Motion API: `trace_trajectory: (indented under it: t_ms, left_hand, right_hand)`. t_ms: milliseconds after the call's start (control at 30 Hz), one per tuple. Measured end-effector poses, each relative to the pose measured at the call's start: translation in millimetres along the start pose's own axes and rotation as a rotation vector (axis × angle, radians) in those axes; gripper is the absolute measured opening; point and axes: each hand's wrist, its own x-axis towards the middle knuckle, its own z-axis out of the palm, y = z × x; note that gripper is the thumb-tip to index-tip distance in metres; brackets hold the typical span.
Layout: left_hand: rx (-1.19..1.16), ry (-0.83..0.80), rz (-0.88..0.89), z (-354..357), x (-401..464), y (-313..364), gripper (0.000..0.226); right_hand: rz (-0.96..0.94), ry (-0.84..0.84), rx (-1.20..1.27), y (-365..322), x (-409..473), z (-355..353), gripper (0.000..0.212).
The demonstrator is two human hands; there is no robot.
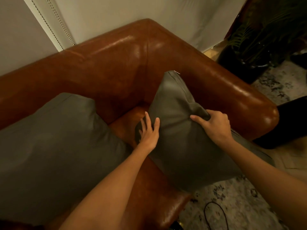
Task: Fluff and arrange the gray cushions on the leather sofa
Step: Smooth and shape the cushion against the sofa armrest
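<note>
A brown leather sofa fills the middle of the view, seen from above its right corner. One gray cushion stands tilted against the right armrest. My right hand grips its upper right edge, the fingers curled into a fold of fabric. My left hand presses flat on the cushion's left side with straight fingers. A second, larger gray cushion lies on the seat to the left, touched by neither hand.
A white wall and a blind with bead chains stand behind the sofa. A dark potted plant is at the right. A patterned rug with a black cable lies below the sofa's front edge.
</note>
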Motion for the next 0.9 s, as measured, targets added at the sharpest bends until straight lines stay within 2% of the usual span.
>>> trace_trajectory:
  t_ms: [167, 300, 400, 467, 533, 600, 667, 733, 833, 900]
  left_hand:
    - [-0.020, 0.129, 0.178, -10, -14, 27, 0.060]
    - [0.045, 0.282, 0.351, -21, -26, 67, 0.056]
    - [0.100, 0.378, 0.534, -22, -33, 93, 0.055]
    - [0.176, 0.346, 0.624, -17, -36, 99, 0.055]
    - [0.283, 0.261, 0.666, -8, -37, 94, 0.054]
    - [0.400, 0.210, 0.704, 3, -39, 83, 0.053]
    - [0.521, 0.233, 0.776, 13, -42, 72, 0.053]
    - [0.586, 0.266, 0.873, 23, -46, 67, 0.054]
    - [0.478, 0.235, 1.033, 31, -51, 61, 0.049]
    - [0.332, 0.263, 1.058, 33, -49, 56, 0.044]
  right_hand:
    - [-0.019, 0.113, 0.169, -11, -19, -10, 0.025]
    - [0.019, 0.225, 0.460, -19, -41, -27, 0.014]
    - [0.085, 0.273, 0.681, -10, -57, -32, 0.024]
    - [0.144, 0.221, 0.733, 7, -70, -31, 0.036]
    - [0.177, 0.153, 0.662, 27, -84, -29, 0.046]
    - [0.222, 0.166, 0.633, 40, -94, -32, 0.058]
    - [0.186, 0.275, 0.732, 39, -90, -46, 0.068]
    - [0.030, 0.446, 0.724, 29, -76, -72, 0.068]
    - [-0.220, 0.596, 0.382, -4, -40, -109, 0.055]
    - [-0.290, 0.548, 0.156, -36, -17, -117, 0.049]
